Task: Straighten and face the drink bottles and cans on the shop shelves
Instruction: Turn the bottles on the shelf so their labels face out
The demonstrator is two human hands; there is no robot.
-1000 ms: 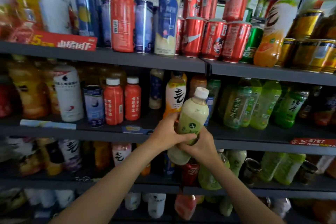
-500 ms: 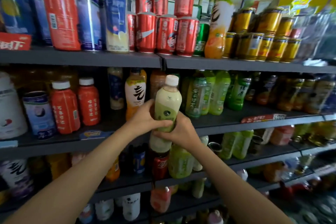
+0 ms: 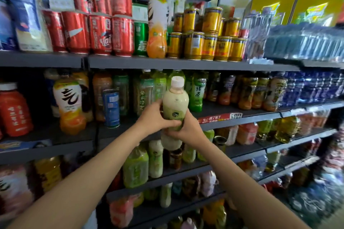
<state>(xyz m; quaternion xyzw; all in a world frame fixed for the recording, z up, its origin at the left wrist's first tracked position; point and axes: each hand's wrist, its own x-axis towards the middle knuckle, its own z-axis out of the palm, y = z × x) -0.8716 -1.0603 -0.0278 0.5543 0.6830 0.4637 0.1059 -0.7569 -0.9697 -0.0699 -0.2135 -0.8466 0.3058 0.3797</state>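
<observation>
Head view: left hand [image 3: 155, 117] and right hand [image 3: 187, 129] both wrap the pale green bottle [image 3: 175, 107] (upright); best turn its label outward before shelving.

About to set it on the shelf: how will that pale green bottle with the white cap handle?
The pale green bottle looks nearly full, so probably heavy for its size. It is tall and narrow, so likely to tip if nudged. Both the left hand and right hand wrap its smooth plastic middle; it may be somewhat slippery.
</observation>
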